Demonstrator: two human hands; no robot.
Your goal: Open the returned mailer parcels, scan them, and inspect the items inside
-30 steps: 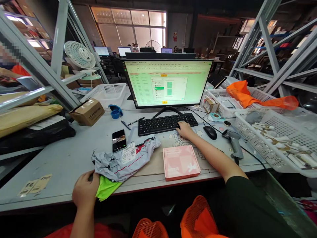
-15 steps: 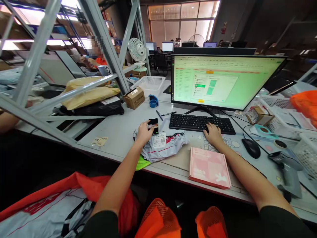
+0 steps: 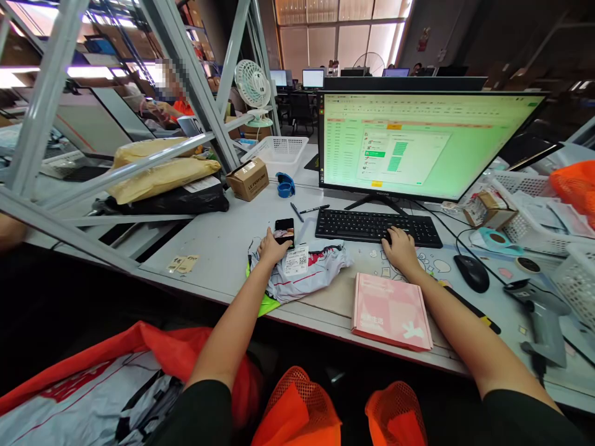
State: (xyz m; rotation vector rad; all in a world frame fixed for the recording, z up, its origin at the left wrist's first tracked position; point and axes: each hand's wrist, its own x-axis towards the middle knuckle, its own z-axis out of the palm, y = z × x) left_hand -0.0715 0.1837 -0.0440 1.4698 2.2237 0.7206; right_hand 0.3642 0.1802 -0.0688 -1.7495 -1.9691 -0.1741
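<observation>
My left hand (image 3: 271, 249) grips the lower part of a smartphone (image 3: 284, 231), fingers at its left side and thumb near its bottom edge. The phone's screen is lit and faces up. Under and beside this hand lies a crumpled white plastic mailing bag (image 3: 311, 277) with a printed label (image 3: 296, 260). Something bright green sticks out beneath the bag. My right hand (image 3: 400, 251) rests with fingers spread on the right part of a black keyboard (image 3: 357, 227). A flat pink box (image 3: 391, 311) lies near the desk edge, left of my right forearm.
Behind the keyboard stands a lit monitor (image 3: 418, 145). A mouse (image 3: 471, 274), a barcode scanner (image 3: 542, 322) and white baskets are at right. Pens, a blue tape roll (image 3: 285, 186) and a small carton (image 3: 248, 179) sit left. A metal frame (image 3: 186, 80) and another person are farther left.
The view has tilted slightly, shifting the desk items a little up and left. My left fingers have drawn back from the phone's screen toward its lower edge. My right hand stays on the keyboard.
</observation>
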